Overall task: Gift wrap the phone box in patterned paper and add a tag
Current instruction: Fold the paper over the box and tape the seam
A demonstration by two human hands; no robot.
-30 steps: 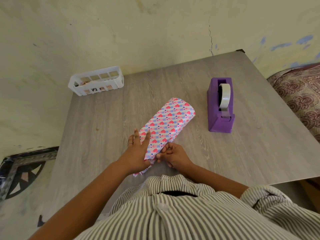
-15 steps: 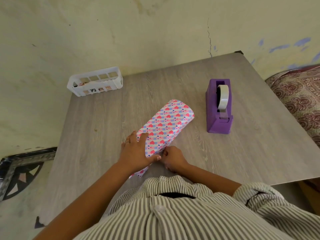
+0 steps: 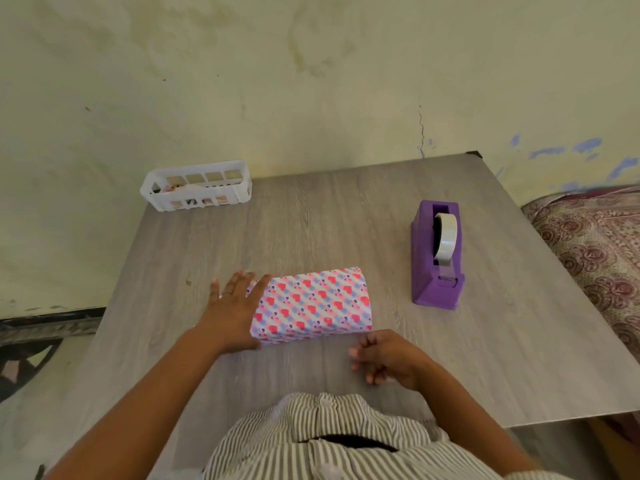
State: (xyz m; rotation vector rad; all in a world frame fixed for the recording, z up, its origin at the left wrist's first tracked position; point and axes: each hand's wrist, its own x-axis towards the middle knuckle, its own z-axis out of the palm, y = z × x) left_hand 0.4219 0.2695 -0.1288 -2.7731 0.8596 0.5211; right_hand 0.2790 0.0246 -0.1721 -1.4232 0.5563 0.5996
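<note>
Though paper-smooth, boxy wrapped phone box (image 3: 311, 304).

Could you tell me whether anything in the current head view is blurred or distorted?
Head view: the right hand is slightly motion-blurred; the wrapped box and tape dispenser look sharp; wide-angle distortion splays the table edges; lighting is soft, without glare.

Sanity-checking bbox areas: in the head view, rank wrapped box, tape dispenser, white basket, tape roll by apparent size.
1. wrapped box, clearly largest, though partly covered by the left hand.
2-3. tape dispenser and white basket: too close to rank; the basket sits farther back, so it looks smaller than it is.
4. tape roll, smallest.
</note>
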